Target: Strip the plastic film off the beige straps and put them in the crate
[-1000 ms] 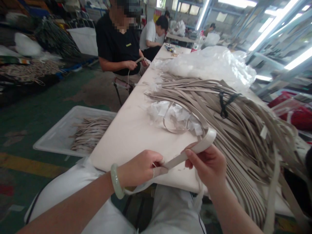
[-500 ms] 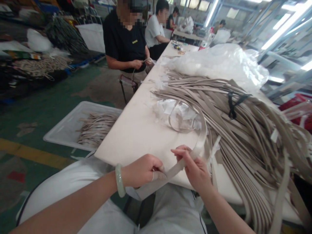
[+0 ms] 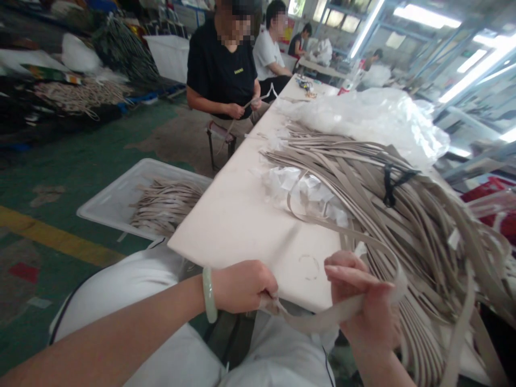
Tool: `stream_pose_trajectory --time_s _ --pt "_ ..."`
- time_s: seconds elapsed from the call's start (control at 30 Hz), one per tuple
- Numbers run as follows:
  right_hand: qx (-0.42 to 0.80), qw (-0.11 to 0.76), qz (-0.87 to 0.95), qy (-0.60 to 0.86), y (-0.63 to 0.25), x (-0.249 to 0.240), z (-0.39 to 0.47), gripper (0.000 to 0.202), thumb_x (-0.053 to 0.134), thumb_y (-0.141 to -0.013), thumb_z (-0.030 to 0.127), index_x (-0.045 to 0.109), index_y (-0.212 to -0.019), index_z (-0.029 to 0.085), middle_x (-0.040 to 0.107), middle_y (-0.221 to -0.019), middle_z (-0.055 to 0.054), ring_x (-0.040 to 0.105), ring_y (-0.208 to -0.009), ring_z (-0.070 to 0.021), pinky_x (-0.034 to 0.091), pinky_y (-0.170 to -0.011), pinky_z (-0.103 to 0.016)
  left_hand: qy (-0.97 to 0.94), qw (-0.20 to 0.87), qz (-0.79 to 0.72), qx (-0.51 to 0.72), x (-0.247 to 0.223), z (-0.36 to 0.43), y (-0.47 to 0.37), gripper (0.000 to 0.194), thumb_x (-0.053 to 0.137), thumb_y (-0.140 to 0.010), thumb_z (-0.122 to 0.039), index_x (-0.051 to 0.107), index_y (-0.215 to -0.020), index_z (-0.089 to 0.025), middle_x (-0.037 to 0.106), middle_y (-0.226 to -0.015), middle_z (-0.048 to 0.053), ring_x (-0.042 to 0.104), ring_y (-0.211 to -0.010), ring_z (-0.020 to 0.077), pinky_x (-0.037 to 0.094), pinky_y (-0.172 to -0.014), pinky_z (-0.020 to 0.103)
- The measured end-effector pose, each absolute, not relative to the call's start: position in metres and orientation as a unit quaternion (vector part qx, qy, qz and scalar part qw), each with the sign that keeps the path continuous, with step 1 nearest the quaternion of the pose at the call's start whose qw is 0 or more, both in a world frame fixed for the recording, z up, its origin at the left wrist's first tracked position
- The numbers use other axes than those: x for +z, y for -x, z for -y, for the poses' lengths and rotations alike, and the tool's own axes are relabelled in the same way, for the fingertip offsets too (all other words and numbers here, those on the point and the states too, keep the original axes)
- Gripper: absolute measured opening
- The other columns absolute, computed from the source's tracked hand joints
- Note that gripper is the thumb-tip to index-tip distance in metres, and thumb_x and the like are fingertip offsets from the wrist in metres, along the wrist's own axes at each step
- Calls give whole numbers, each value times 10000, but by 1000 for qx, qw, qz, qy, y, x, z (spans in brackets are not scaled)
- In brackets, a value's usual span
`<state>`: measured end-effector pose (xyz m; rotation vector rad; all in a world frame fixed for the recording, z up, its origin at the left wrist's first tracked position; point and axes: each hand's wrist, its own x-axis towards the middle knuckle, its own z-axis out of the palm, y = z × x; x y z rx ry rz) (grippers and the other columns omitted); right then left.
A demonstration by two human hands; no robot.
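Observation:
A long beige flat strap (image 3: 318,321) runs between my hands near the table's front edge and sags a little in the middle. My left hand (image 3: 248,287), with a pale green bangle on its wrist, is closed in a fist around one part of it. Through my right hand (image 3: 365,306) the strap passes between thumb and fingers, then curves back over the table. Its far part loops beside crumpled white paper or plastic (image 3: 318,191). To the right lies a big bundle of similar straps (image 3: 427,226), bound with a black tie (image 3: 390,185).
A white tub (image 3: 99,201) holding cut straps stands on the floor at the left. Clear plastic sheeting (image 3: 374,115) covers the table's far part (image 3: 237,215). A person in a black shirt (image 3: 221,67) sits along the left side, handling a strap; others sit beyond.
My right hand has moved right and toward me, away from my left hand, with the strap slackening between them. The view has shifted slightly. The nearby person's hands have risen a little.

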<state>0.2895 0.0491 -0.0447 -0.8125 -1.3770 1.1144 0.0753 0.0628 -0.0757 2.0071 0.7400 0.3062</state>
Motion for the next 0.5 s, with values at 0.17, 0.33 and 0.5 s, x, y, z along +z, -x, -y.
stream_pose_trajectory --time_s 0.17,0.33,0.5 --pt "421 530 596 433 -287 -60 -39 479 373 -984 473 774 -906 223 535 -697 -49 494 -693 -161 376 -618 -298 -745 587 -268 172 -81 -63 -81 199 637 -766 -103 775 -888 -178 754 -853 22 650 -772 143 465 -729 197" --pt "274 600 510 552 -310 -32 -59 416 549 -907 490 752 -734 171 529 -554 -21 436 -518 -129 316 -534 -291 -743 559 -332 161 -79 -69 -82 175 700 -770 -271 767 -747 -111 666 -623 9 532 -612 112 372 -551 192" --pt "174 535 609 559 -313 -16 -53 324 609 -867 470 747 -785 188 625 -667 -32 511 -573 -139 350 -556 -295 -690 607 -345 191 -77 -74 -86 244 698 -764 -305 774 -837 -85 658 -656 16 517 -625 115 348 -540 201"
